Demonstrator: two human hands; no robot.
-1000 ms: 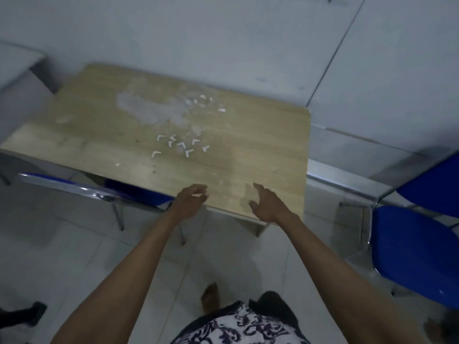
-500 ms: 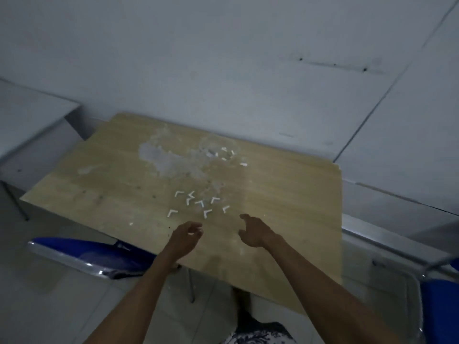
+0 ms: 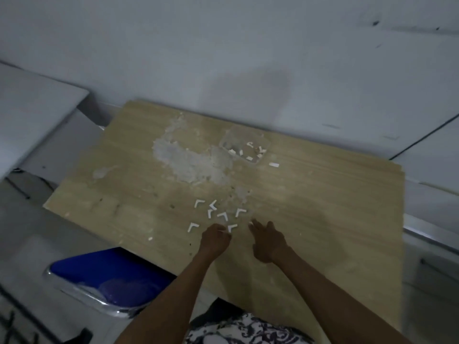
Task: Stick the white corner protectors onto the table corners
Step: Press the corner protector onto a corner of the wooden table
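Note:
Several white L-shaped corner protectors (image 3: 222, 215) lie scattered in the middle of a light wooden table (image 3: 323, 207). My left hand (image 3: 215, 238) hovers at the near edge of the group with its fingers curled, the fingertips next to one protector (image 3: 232, 227); whether it touches it I cannot tell. My right hand (image 3: 269, 238) is just to the right, fingers spread, holding nothing. The table's left near corner (image 3: 44, 207) and right far corner (image 3: 401, 167) are in view and bare.
A clear plastic container (image 3: 244, 145) with small white pieces stands at the back of the table; one white strip (image 3: 274, 165) lies beside it. The tabletop has a worn grey patch (image 3: 188, 162). A blue chair (image 3: 109, 279) sits under the near left edge. A wall is behind.
Both hands have moved forward from the table's near edge to the group of protectors. The view has shifted closer over the table.

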